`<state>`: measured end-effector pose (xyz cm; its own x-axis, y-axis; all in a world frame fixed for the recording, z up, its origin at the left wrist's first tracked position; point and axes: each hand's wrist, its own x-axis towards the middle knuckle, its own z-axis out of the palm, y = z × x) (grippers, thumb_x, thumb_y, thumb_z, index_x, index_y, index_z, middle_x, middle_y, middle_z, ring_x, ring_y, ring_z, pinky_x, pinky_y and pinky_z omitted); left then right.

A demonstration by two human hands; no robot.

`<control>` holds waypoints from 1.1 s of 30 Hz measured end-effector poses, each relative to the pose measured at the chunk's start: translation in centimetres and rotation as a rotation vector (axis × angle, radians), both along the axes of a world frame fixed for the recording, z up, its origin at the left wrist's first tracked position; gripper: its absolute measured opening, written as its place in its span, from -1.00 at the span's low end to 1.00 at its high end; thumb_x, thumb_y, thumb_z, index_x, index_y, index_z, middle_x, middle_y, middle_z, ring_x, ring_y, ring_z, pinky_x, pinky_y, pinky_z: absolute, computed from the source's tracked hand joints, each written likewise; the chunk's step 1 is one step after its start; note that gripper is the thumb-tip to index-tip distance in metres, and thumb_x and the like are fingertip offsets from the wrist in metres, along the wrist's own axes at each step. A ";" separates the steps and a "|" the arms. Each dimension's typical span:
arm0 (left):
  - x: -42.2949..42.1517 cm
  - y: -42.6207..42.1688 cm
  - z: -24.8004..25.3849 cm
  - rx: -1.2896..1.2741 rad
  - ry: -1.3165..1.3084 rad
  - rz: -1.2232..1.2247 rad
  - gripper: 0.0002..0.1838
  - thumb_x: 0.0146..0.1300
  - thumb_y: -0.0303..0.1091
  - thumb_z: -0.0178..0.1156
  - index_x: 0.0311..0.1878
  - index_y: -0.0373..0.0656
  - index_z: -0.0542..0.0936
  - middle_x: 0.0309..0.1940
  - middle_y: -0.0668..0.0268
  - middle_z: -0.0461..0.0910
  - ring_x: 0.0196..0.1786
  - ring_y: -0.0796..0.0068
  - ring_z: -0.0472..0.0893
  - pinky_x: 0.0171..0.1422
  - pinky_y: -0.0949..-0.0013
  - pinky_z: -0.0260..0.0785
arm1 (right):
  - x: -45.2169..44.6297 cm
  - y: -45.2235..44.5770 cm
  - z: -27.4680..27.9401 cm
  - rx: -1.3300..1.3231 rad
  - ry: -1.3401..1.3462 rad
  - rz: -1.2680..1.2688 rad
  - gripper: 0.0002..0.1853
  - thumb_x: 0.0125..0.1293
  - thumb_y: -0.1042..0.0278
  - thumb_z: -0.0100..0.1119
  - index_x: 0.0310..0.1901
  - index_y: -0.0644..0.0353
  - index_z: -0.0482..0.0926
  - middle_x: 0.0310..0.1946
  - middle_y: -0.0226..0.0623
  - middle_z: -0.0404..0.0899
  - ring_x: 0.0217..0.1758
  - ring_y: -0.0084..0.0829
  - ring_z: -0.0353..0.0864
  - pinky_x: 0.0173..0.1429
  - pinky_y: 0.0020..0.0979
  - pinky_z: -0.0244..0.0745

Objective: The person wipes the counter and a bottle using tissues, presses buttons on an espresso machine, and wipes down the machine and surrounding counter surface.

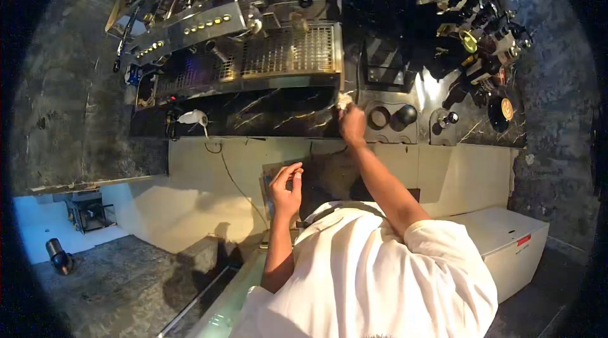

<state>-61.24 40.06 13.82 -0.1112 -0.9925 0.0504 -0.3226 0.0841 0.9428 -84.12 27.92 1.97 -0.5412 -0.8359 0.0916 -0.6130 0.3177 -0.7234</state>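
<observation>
My right hand (352,127) is closed on a crumpled white cloth (344,102) at the counter, beside the right end of the espresso machine's drip tray (291,51). The cloth touches the dark marbled counter (278,110). To the right of this hand lies a tamping mat (392,133) with a dark ring (379,117) and a round black tool (405,114) on it. My left hand (286,191) hangs in front of the counter's edge. Its fingers are loosely bent, the thumb stands apart, and I see nothing held.
The espresso machine (215,24) fills the back left. A white-headed tool (192,117) lies at the counter's left front. Further right are a black scale (386,65), a tamper (448,119), a latte cup (505,110) and several bottles. A white chest (506,246) stands low at right.
</observation>
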 end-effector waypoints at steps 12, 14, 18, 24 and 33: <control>20.2 -9.5 0.3 0.081 -0.064 -0.078 -0.74 0.38 -0.48 0.16 0.08 -0.31 0.63 -0.15 0.19 0.69 -0.15 0.44 0.64 0.01 0.43 0.47 | 20.8 -9.1 -2.7 -0.055 -0.234 0.383 -0.81 0.13 0.30 0.26 -0.33 0.26 0.63 -0.45 0.01 0.64 -0.48 0.01 0.51 -0.33 -0.07 0.42; 22.3 -11.5 1.1 0.065 -0.052 -0.077 -0.74 0.36 -0.49 0.17 0.07 -0.30 0.64 -0.17 0.21 0.69 -0.17 0.43 0.63 -0.01 0.43 0.47 | 21.3 -8.2 -0.7 0.007 -0.202 0.408 -0.81 0.23 0.35 0.19 -0.21 0.24 0.69 -0.41 -0.11 0.71 -0.47 -0.09 0.57 -0.33 -0.15 0.46; 24.5 -14.1 1.1 0.031 -0.012 -0.043 -0.76 0.33 -0.50 0.17 0.02 -0.28 0.66 -0.23 0.26 0.67 -0.23 0.42 0.61 -0.06 0.41 0.47 | 17.0 -3.9 0.1 -0.116 -0.197 0.128 -0.75 0.25 0.26 0.31 -0.17 0.26 0.70 -0.35 -0.08 0.72 -0.48 -0.16 0.58 -0.37 -0.17 0.45; 27.7 -13.8 -0.1 0.049 -0.015 -0.017 -0.76 0.34 -0.50 0.17 0.04 -0.28 0.65 -0.22 0.27 0.67 -0.22 0.42 0.61 -0.05 0.41 0.47 | 11.6 -1.6 -1.8 -0.079 -0.133 -0.283 -0.74 0.31 0.29 0.22 -0.17 0.35 0.67 -0.36 0.01 0.69 -0.40 -0.03 0.61 -0.26 -0.16 0.51; 27.0 -7.1 0.1 0.016 -0.036 0.155 -0.76 0.33 -0.51 0.17 0.02 -0.28 0.66 -0.23 0.25 0.68 -0.24 0.39 0.62 -0.07 0.40 0.47 | 24.6 -9.6 -4.0 -0.119 -0.210 0.163 -0.78 0.24 0.27 0.22 -0.32 0.28 0.67 -0.48 -0.15 0.64 -0.48 -0.19 0.52 -0.32 -0.22 0.43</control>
<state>-34.26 32.93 13.94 0.0424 -0.9986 0.0331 -0.3640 0.0154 0.9313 -59.52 18.35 -2.01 -0.4180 -0.9036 0.0940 -0.4816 0.1326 -0.8663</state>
